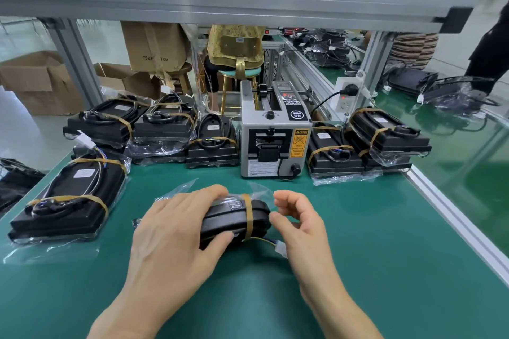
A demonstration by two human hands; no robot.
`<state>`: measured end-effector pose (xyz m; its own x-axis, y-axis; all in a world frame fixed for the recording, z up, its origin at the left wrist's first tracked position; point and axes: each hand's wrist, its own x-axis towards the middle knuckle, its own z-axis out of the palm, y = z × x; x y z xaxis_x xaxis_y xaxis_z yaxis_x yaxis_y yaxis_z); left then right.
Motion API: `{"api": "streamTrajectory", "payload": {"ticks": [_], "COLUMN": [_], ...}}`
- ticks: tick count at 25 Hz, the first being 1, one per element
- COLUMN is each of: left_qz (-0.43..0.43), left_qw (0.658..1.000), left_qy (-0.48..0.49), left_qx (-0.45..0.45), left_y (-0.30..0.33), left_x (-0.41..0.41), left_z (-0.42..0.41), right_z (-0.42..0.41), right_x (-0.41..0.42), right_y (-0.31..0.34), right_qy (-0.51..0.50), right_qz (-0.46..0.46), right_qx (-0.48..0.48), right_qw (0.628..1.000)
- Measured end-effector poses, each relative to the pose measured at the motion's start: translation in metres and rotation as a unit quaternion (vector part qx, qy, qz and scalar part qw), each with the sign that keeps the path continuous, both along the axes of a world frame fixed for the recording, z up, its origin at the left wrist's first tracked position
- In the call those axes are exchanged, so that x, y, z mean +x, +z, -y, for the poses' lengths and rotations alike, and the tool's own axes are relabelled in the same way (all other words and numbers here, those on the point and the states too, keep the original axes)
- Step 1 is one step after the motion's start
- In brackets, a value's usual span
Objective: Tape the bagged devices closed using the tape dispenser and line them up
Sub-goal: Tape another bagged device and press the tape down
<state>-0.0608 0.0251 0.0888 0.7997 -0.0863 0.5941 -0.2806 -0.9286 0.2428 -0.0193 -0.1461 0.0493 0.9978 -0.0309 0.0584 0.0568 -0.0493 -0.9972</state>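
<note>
The left hand (pixel 176 231) has its grip around one bagged device (pixel 237 221) at the middle of the green worktop (pixel 358 242); the right hand (pixel 297 217) pinches its plastic bag (pixel 261 191). Six more bagged devices flank the tape dispenser (pixel 274 132), labelled "CAUTION". A cardboard box (pixel 154 45) behind reads "75x3".

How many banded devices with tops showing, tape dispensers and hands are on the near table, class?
Banded devices: 7, the held device plus six others
Tape dispenser: 1
Hands: 2, left hand and right hand
Total: 10
</note>
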Motion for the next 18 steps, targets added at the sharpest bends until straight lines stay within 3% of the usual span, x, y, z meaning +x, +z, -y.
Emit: {"api": "streamTrajectory", "payload": {"ticks": [4,8,10,13,16,18], "left_qz": [-0.001,-0.010,-0.028,-0.055,-0.040,-0.033], "left_qw": [0.999,0.999,0.992,0.942,0.896,0.859], "left_qy": [-0.008,-0.031,-0.035,-0.091,-0.163,-0.200], "left_qx": [0.040,-0.012,-0.119,-0.318,-0.411,-0.471], "left_y": [-0.003,-0.004,-0.004,0.001,0.006,0.002], "left_x": [0.002,-0.002,-0.006,-0.006,-0.002,0.004], "left_z": [-0.001,-0.009,-0.015,-0.022,-0.028,-0.031], "right_z": [0.007,0.013,0.015,0.024,0.035,0.037], "right_x": [-0.004,-0.011,-0.011,-0.007,0.001,0.008], "right_y": [0.003,0.006,0.011,0.023,0.043,0.055], "right_qy": [0.058,0.114,0.124,0.162,0.236,0.301], "right_qz": [-0.004,0.043,0.047,0.060,0.080,0.095], "right_qx": [-0.053,-0.115,-0.092,-0.084,-0.088,-0.010], "right_qw": [0.997,0.986,0.987,0.981,0.964,0.949]}}
